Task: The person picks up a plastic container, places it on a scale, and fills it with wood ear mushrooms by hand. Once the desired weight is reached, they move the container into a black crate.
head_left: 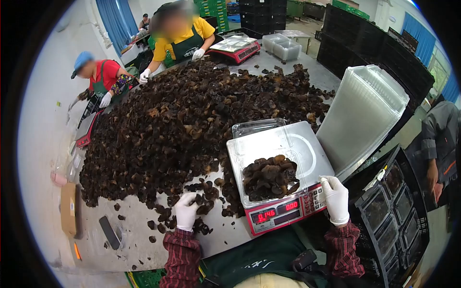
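My left hand [186, 211], in a white glove, is low over the near edge of a pile of dark wood ear mushrooms [192, 129]. Its fingers are curled, with loose pieces beside them; whether they pinch one is hidden. My right hand [336, 199], also gloved, has bent fingers at the right front corner of a red scale [317, 201], beside the keypad; anything within them is hidden. On the scale's plate sits a clear plastic tray [283, 148] with a clump of mushrooms [270, 177]. The display shows 0.146 and 0.00.
A tall stack of clear trays [362, 115] leans right of the scale. Filled trays lie in a black crate [422, 230] at right. A phone [110, 233] and a cardboard box [68, 210] are at left. Two co-workers stand across the pile near other scales [240, 53].
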The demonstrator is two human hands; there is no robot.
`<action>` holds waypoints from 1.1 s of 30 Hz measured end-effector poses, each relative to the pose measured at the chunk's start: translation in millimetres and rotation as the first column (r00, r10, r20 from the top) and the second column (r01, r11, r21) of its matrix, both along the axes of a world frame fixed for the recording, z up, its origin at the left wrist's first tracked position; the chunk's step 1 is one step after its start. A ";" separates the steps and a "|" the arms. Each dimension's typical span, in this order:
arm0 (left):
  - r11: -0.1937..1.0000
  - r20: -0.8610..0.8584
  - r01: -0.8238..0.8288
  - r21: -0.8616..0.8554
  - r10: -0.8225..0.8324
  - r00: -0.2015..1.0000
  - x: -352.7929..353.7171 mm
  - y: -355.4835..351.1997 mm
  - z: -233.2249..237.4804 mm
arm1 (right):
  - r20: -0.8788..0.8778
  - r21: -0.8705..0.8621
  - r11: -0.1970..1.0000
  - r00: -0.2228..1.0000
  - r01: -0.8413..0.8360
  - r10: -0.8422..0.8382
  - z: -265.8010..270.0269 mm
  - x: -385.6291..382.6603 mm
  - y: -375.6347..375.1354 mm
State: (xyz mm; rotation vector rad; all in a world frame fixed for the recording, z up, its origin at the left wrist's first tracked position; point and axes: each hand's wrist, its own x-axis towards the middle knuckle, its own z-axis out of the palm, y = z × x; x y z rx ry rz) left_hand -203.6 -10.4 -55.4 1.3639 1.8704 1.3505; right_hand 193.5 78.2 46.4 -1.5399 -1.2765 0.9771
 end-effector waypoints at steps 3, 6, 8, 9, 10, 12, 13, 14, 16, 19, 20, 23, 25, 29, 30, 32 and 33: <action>0.981 0.309 0.057 0.186 -0.113 0.944 57.5 32.8 77.2 | 0.004 0.011 1.000 1.000 -0.017 0.017 0.2 -0.1 -2.7; 0.927 -0.166 0.271 0.260 -0.233 0.958 95.2 62.2 102.7 | -0.021 0.004 1.000 0.999 -0.030 0.030 -1.6 0.1 -5.1; 0.907 -0.358 0.384 0.175 -0.305 0.883 116.0 70.9 112.2 | -0.022 -0.013 0.999 0.999 -0.037 0.037 4.0 -0.3 -7.3; 0.903 -0.429 0.415 0.111 -0.333 0.840 122.4 72.0 115.9 | -0.023 -0.010 0.999 0.999 -0.031 0.031 5.3 1.6 -8.3; 0.906 -0.433 0.406 0.123 -0.319 0.843 123.0 72.1 119.8 | 0.024 0.034 0.999 0.999 -0.033 0.032 5.5 3.7 -9.5; 0.913 -0.210 0.401 0.076 -0.379 0.901 119.9 63.9 134.1 | 0.069 0.072 0.997 0.997 -0.034 0.029 2.5 8.3 -9.9; 0.910 -0.139 0.409 0.072 -0.396 0.907 115.8 61.0 138.4 | 0.023 0.039 0.999 1.000 -0.022 0.021 -1.2 11.8 -8.4; 0.906 -0.174 0.399 0.142 -0.374 0.911 111.2 60.9 136.4 | -0.023 0.006 1.000 1.000 -0.013 0.013 -3.9 13.3 -7.2; 0.936 -0.163 0.321 0.144 -0.298 0.941 102.8 59.0 134.3 | -0.013 0.001 1.000 1.000 -0.013 0.013 -2.9 11.1 -6.6; 0.956 -0.193 0.246 0.157 -0.215 0.957 92.9 62.3 125.2 | 0.003 -0.003 1.000 1.000 -0.017 0.017 -3.9 5.3 -3.5; 0.966 -0.204 0.222 0.133 -0.193 0.960 90.4 67.1 122.0 | 0.010 -0.009 1.000 1.000 -0.026 0.026 -5.1 4.1 -3.9; 0.974 -0.103 0.164 0.154 -0.149 0.984 81.8 94.9 91.8 | 0.053 -0.044 0.998 0.997 -0.054 0.056 -5.5 0.6 -2.5; 0.990 0.151 0.136 0.033 -0.139 0.979 80.9 120.1 81.7 | 0.025 -0.020 0.999 0.999 -0.045 0.046 -4.8 -5.3 -1.0; 0.970 0.147 0.185 -0.155 -0.163 0.976 75.6 159.4 77.0 | -0.103 -0.167 0.978 0.988 -0.127 0.111 -7.9 -12.5 6.5; 0.960 0.231 0.241 -0.144 -0.204 0.951 73.7 164.5 74.0 | -0.049 -0.138 0.977 0.986 -0.163 0.157 -7.3 -13.3 7.6; 0.935 0.368 0.344 -0.087 -0.291 0.883 67.6 170.8 76.0 | 0.030 -0.065 0.974 0.975 -0.219 0.222 -11.0 -13.3 9.6; 0.936 0.363 0.345 -0.077 -0.296 0.884 68.7 169.8 73.6 | 0.031 -0.052 0.974 0.975 -0.218 0.220 -12.7 -13.2 10.0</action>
